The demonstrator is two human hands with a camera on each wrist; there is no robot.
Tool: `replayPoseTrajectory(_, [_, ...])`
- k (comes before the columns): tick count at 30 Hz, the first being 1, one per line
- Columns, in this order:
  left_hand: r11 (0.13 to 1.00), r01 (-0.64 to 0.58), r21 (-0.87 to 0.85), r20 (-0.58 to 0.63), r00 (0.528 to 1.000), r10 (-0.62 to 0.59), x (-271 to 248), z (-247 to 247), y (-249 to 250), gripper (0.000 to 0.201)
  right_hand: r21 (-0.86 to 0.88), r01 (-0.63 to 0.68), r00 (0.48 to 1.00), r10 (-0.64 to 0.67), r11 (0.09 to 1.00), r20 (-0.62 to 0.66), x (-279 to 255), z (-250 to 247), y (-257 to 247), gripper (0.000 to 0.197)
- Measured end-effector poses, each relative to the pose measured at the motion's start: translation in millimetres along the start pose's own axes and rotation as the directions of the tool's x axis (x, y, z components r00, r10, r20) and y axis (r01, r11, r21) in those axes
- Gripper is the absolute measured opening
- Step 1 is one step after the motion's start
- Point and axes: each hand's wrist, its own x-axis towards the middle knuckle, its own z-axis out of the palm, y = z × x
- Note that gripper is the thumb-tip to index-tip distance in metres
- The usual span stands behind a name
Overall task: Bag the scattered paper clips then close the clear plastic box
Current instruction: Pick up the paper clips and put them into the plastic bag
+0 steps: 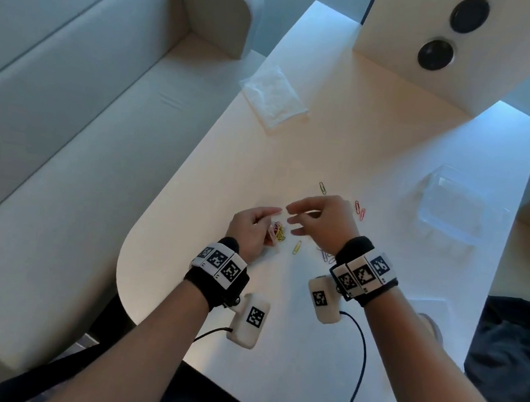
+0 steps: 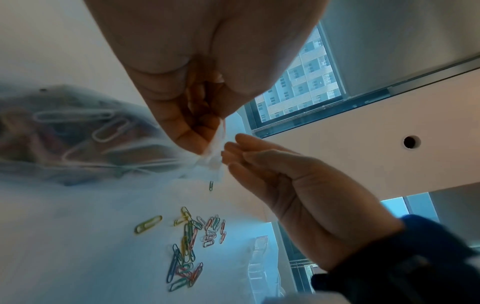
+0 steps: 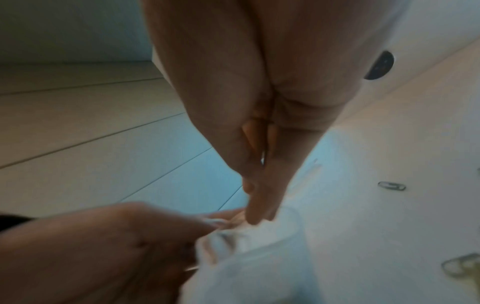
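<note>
My left hand (image 1: 270,215) pinches the mouth of a small clear bag (image 1: 277,232) just above the table; the bag holds several coloured paper clips (image 2: 78,127). My right hand (image 1: 290,214) reaches in from the right, its straight fingers (image 2: 233,151) touching the bag's crumpled rim (image 2: 214,152). No clip shows between those fingers in the blurred right wrist view. Loose clips lie around: a green one (image 1: 322,187), red ones (image 1: 359,209), a yellow one (image 1: 297,247) and a blue cluster (image 1: 327,257). The clear plastic box (image 1: 458,206) stands open at the right.
A stack of clear bags (image 1: 274,95) lies at the far left of the white table (image 1: 349,137). A white panel with two black round holes (image 1: 447,32) stands at the back. A flat clear piece (image 1: 428,303) lies near my right forearm. A pale sofa (image 1: 67,107) runs along the left.
</note>
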Motion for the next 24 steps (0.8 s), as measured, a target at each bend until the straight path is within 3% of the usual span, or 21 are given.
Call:
replayPoseTrajectory(2, [1.0,0.006,-0.013,-0.014,1.0,-0.006,0,-1,1,0.029,-0.043,0.031,0.984,-0.038,0.999,-0.176,23,-12,13,0.029])
replayPoseTrajectory(3, [1.0,0.005,-0.015,-0.017,1.0,-0.005,-1,-2,2,0.029,-0.18,0.038,0.975,-0.076,0.983,-0.209,37,-17,22,0.031])
replayPoseTrajectory(4, [1.0,0.0,-0.016,-0.018,1.0,-0.001,-2,-3,3,0.029,-0.368,0.036,0.982,-0.101,0.929,-0.157,50,-20,31,0.034])
replayPoseTrajectory(6, [1.0,-0.008,-0.015,-0.017,1.0,0.007,-2,-5,4,0.029,-0.701,0.068,0.995,0.005,0.71,0.101,68,-16,48,0.048])
replayPoseTrajectory(8, [1.0,0.003,-0.017,-0.015,1.0,-0.003,-1,-5,4,0.029,-0.86,0.165,0.968,0.09,0.483,0.236,78,-14,65,0.055])
replayPoseTrajectory(10, [1.0,0.01,-0.017,0.003,1.0,-0.009,0,-5,3,0.028,-0.903,0.177,0.971,0.082,0.392,0.226,78,-23,79,0.054])
replayPoseTrajectory(12, [1.0,0.002,0.0,0.017,1.0,-0.002,2,-5,2,0.028,-0.911,0.086,0.99,0.071,0.404,0.125,73,-35,92,0.052])
replayPoseTrajectory(17, [1.0,0.015,-0.015,0.037,0.999,-0.015,3,-4,-1,0.028,-0.772,-0.082,0.995,0.09,0.63,-0.032,39,-31,123,0.059])
replayPoseTrajectory(22, [0.999,0.035,-0.028,0.035,0.999,-0.034,4,1,-3,0.028,-0.752,-0.102,0.995,0.069,0.651,-0.075,3,4,128,0.072])
replayPoseTrajectory(24, [0.999,0.034,-0.019,0.037,0.999,-0.033,4,5,-4,0.028,-0.751,-0.098,0.995,0.041,0.652,-0.095,-3,13,124,0.068])
